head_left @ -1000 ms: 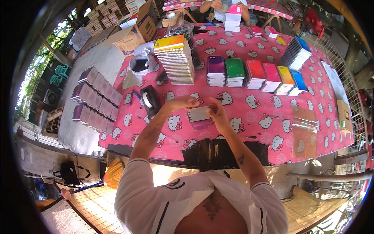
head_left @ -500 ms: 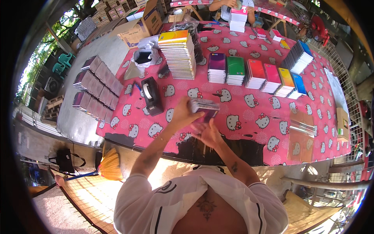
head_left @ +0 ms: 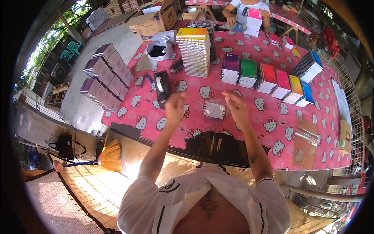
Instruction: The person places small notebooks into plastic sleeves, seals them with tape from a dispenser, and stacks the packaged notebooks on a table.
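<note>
A small bundle of spiral notebooks in clear plastic [head_left: 214,110] lies on the table in front of me, between my hands and touched by neither. To its left, my left hand [head_left: 175,107] is raised beside the black tape dispenser [head_left: 162,89], its fingers drawn together and slightly blurred. My right hand [head_left: 237,106] is just right of the bundle, thumb and fingertips pinched. Whatever either hand holds, if anything, is too small to make out.
Wrapped notebook bundles [head_left: 106,78] stand stacked at the left edge. Beyond are a tall yellow-topped notebook stack [head_left: 193,54] and a row of coloured notebook piles [head_left: 267,80]. Clear plastic sleeves [head_left: 306,134] lie at right. Across the table, another person [head_left: 247,15] handles pink-topped notebooks.
The notebook bundle that was in my hands now rests on the table. My hands have parted, the left toward the tape dispenser, the right to the bundle's other side. The view has shifted slightly.
</note>
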The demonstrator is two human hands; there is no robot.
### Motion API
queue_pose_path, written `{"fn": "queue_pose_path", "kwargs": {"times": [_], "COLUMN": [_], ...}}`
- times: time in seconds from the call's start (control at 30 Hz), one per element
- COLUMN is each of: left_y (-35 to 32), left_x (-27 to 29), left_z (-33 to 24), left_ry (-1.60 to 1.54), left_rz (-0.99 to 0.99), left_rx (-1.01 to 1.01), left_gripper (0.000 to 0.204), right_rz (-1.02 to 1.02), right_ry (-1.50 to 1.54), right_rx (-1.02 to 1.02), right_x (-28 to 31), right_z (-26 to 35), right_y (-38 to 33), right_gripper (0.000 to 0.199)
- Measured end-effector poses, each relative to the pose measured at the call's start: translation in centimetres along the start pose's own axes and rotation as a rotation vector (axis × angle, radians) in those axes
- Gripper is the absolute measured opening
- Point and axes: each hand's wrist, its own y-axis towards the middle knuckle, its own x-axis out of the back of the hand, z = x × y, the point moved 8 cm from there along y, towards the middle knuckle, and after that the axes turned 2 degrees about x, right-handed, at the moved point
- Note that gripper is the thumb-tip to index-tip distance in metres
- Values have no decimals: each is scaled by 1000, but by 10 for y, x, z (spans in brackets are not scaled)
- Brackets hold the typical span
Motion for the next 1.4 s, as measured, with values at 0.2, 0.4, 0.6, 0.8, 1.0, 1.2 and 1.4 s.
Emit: {"fn": "queue_pose_path", "kwargs": {"times": [0.2,0.4,0.6,0.8,1.0,1.2,1.4], "left_y": [13,-8,3,7,30,35,14], "left_x": [106,81,104,-2,-66,-55,-97], "left_z": [148,151,106,-33,-52,-49,-69], "left_ry": [-198,-380,922,-43,35,-31,76], "left_rz": [-44,-237,-7,684,994,916,918], "left_rx": [778,518,106,-299,-460,-475,-743], "left_gripper": [35,24,11,18,21,14,12], "right_rz": [144,156,180,154,214,-167,215], "right_ry": [-927,-1147,-1169,-1104,-1133,-861,-874], "right_rx": [432,453,384,336,327,93,264], "right_x": [-70,-93,-100,-103,-107,-16,-52], "right_z": [79,58,57,58,66,76,5], "right_y": [-34,-34,-30,-31,-26,-55,-76], "right_gripper": [37,45,47,47,50,67,70]}}
